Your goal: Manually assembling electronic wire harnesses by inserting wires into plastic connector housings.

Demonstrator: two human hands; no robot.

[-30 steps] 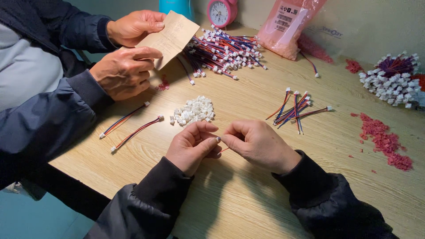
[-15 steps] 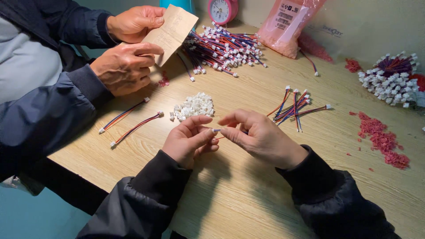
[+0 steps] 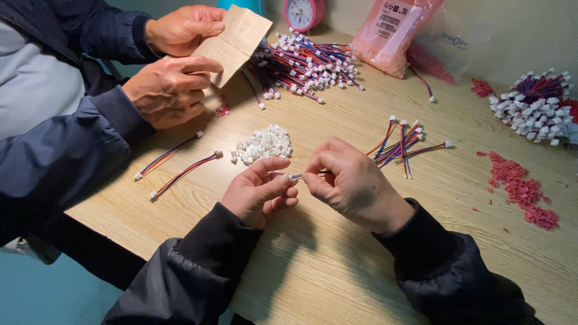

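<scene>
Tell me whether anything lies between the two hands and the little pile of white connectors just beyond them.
Nothing visible does. The left hand and right hand pinch a small wire end between them, and the pile of white connectors sits just past the left hand, with only bare wooden table between.

Left hand (image 3: 260, 191) and right hand (image 3: 352, 183) pinching a small wire lead (image 3: 296, 176)

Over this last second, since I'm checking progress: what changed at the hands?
Little. The left hand and right hand stayed pinched together on a small wire end, barely shifting. The white connector pile, the loose wires and the co-worker's paper stayed put.
</scene>
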